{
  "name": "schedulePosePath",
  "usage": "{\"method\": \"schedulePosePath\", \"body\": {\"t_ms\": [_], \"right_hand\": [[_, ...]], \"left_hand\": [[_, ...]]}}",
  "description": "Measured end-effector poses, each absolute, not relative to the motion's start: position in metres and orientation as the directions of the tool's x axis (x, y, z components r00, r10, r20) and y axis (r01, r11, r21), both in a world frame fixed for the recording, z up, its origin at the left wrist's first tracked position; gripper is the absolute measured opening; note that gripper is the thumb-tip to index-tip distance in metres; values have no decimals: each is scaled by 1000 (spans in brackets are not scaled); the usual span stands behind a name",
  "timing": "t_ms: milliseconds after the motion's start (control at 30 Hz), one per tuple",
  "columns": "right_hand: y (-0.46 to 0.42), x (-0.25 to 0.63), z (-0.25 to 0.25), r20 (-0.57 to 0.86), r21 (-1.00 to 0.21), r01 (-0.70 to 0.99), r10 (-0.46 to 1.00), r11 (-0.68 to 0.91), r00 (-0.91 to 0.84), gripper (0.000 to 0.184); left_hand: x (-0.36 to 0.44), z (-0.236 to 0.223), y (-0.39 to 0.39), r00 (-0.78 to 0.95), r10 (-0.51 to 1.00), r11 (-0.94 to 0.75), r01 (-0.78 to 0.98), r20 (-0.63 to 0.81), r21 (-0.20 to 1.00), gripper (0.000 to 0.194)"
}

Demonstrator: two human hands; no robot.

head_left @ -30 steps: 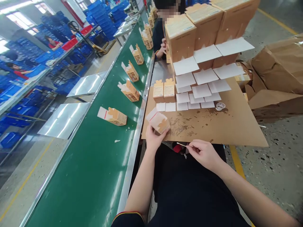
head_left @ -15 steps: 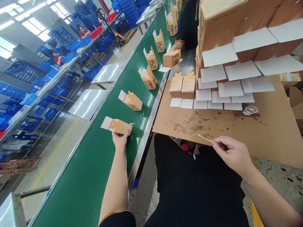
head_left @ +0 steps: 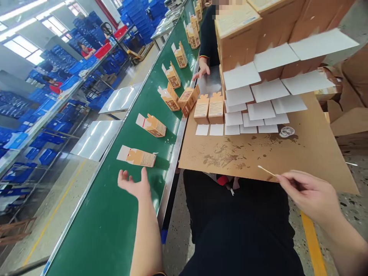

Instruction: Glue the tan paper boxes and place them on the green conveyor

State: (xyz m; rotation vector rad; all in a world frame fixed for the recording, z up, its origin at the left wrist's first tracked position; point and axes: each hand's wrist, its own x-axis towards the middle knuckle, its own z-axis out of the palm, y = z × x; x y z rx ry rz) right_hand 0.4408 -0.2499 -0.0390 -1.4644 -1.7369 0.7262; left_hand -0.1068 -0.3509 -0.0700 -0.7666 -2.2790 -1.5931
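My left hand (head_left: 133, 184) is over the green conveyor belt (head_left: 97, 222), fingers apart and holding nothing. Just beyond its fingertips a tan printed carton (head_left: 140, 157) lies on the belt with its white flap out to the left. Between thumb and fingers of my right hand (head_left: 310, 193) is a cotton swab (head_left: 267, 171), its white tip pointing left over the cardboard sheet (head_left: 304, 161). On that sheet are wet stains and a small clear round dish (head_left: 286, 132). Two cartons (head_left: 209, 107) stand there beside a tall stack of cartons (head_left: 244, 42) with white flaps sticking out.
More open cartons (head_left: 151, 125) stand in a line along the belt. One carton (head_left: 188, 100) is tilted at the belt's metal edge, near a co-worker's hand (head_left: 203, 69). Blue bins (head_left: 66, 82) and other people are across the aisle.
My left hand has let go of the carton and drawn back towards me. The co-worker's hand has released a carton, now at the belt's edge. My right hand still holds the swab.
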Motion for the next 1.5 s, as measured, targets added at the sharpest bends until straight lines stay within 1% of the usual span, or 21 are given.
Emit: {"method": "schedulePosePath", "body": {"t_ms": [33, 100, 167, 200, 233, 300, 400, 467, 533, 600, 667, 767, 833, 933, 1067, 1200, 1267, 1333, 1367, 1433, 1500], "right_hand": [[-255, 452, -42, 174, -795, 583, 984, 166, -43, 55], [-262, 468, -45, 155, -794, 591, 987, 143, -30, 50], [-262, 471, -45, 155, -804, 577, 987, 146, -34, 48], [-260, 469, -42, 168, -811, 563, 985, 160, -38, 49], [-258, 464, -39, 187, -816, 549, 981, 179, -42, 51], [-255, 452, -32, 219, -822, 527, 974, 218, -61, 53], [-256, 439, -25, 259, -824, 505, 963, 258, -69, 56], [-260, 438, -24, 269, -820, 509, 961, 260, -58, 58], [-265, 443, -25, 272, -818, 518, 962, 252, -38, 59], [-270, 452, -26, 263, -816, 530, 965, 231, -16, 60], [-274, 462, -26, 233, -820, 541, 972, 187, 17, 61], [-274, 470, -23, 165, -838, 537, 983, 98, 79, 61], [-268, 471, -22, 142, -844, 535, 980, 45, 142, 64], [-246, 470, -19, 146, -808, 589, 967, -6, 210, 63], [-199, 469, -10, 167, -672, 740, 975, 5, 145, 48], [-149, 467, -2, 102, -506, 862, 995, 37, 18, 52], [-130, 466, -1, 63, -441, 896, 997, 58, -34, 50], [-114, 464, -3, 48, -396, 913, 996, 94, -81, 53], [-107, 462, -4, 49, -383, 917, 994, 112, -101, 56], [-96, 459, -7, 52, -370, 919, 991, 133, -122, 62], [-88, 457, -7, 44, -368, 920, 991, 131, -124, 66]], "left_hand": [[-98, -69, -348, -768, 281, 186, 632, 575, 753, 79], [-79, -66, -321, -670, 358, 9, 699, 650, 716, 55], [-62, -60, -268, -627, 475, -111, 653, 617, 749, 41], [-54, -57, -234, -619, 532, -129, 615, 578, 778, 38], [-47, -53, -199, -612, 585, -117, 585, 532, 802, 36], [-34, -46, -133, -588, 694, -24, 558, 416, 829, 45], [-15, -42, -65, -547, 793, 140, 592, 268, 793, 57], [-3, -43, -43, -536, 816, 190, 603, 217, 775, 53], [6, -46, -35, -538, 815, 189, 598, 216, 779, 38], [7, -46, -37, -550, 799, 172, 598, 245, 783, 21], [1, -44, -48, -575, 765, 158, 603, 289, 782, 12], [-18, -42, -84, -623, 691, 144, 617, 368, 773, 10], [-30, -45, -120, -639, 609, 114, 656, 469, 746, 7], [-31, -61, -184, -566, 534, 25, 753, 628, 658, 12], [-4, -89, -264, -384, 641, -49, 843, 664, 535, 13], [15, -100, -310, -177, 797, -140, 876, 577, 461, 39], [10, -96, -316, -184, 800, -161, 851, 572, 499, 44], [-2, -86, -307, -366, 730, -98, 779, 577, 619, 39], [-9, -81, -297, -490, 687, -45, 708, 536, 705, 36], [-20, -70, -269, -669, 665, 78, 504, 332, 860, 38], [-24, -63, -238, -667, 740, 199, 341, 88, 919, 44]]}}
